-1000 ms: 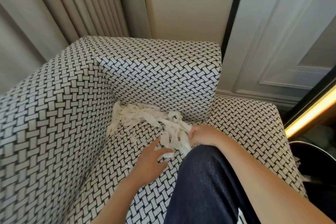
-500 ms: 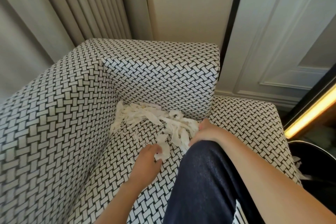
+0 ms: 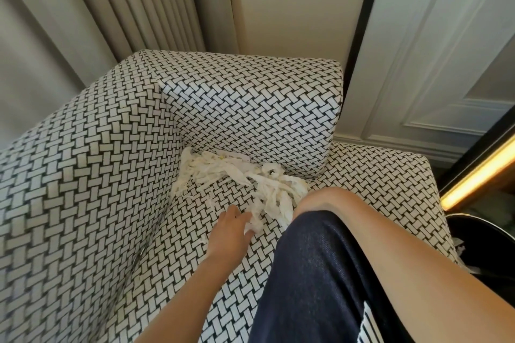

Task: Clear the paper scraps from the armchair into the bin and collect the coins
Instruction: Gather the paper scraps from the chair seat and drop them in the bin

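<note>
A heap of white paper scraps (image 3: pixel 245 175) lies on the armchair (image 3: pixel 92 175) seat, from the back corner toward my knee. My left hand (image 3: pixel 230 231) rests palm down on the seat, its fingertips curled into the near edge of the heap. My right hand (image 3: pixel 320 198) reaches over my knee into the right side of the heap, with its fingers hidden behind the knee. No coin shows clearly among the scraps.
My knee in dark blue trousers (image 3: pixel 320 273) presses on the seat in front of the heap. A black bin (image 3: pixel 490 245) with some scraps in it stands at the right, beside the armchair. Curtains and a panelled wall stand behind.
My left hand has slid forward toward the heap and taken hold of its near edge. My right hand has stayed at the right side of the heap. The view moved slightly.
</note>
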`<state>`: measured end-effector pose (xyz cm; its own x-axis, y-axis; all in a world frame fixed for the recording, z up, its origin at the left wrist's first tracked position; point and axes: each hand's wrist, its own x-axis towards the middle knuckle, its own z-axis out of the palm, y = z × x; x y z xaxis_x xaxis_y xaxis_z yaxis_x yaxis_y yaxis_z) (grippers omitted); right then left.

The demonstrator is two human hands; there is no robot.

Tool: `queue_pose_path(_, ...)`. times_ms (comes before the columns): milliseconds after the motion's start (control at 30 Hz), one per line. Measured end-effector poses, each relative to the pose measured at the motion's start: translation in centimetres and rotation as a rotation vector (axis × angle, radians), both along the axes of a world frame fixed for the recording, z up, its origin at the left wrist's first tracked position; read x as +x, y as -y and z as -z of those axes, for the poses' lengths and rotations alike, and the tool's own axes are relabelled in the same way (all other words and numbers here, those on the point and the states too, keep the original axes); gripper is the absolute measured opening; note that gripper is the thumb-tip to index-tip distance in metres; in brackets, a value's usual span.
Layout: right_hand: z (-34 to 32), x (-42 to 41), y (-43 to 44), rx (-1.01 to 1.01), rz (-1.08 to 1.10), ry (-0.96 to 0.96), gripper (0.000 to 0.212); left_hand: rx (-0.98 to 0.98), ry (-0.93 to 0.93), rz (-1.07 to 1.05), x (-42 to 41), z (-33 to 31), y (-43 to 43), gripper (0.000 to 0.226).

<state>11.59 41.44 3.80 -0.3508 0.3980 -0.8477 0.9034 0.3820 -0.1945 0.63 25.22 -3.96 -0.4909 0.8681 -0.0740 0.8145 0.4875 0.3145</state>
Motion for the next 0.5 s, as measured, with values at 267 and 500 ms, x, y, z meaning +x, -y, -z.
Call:
queue_pose_path(267, 0.8, 0.1, -0.2, 0.122, 0.052, -0.058, 0.042, 0.188, 0.184, -0.142, -2.4, -0.2, 1.1, 0.020)
queue_pose_path(500, 1.9, 2.1, -0.7, 0.136, 0.420, -0.680, 0.032, 0.274, 0.268, -0.364, -5.9, -1.2, 4.6, 0.019)
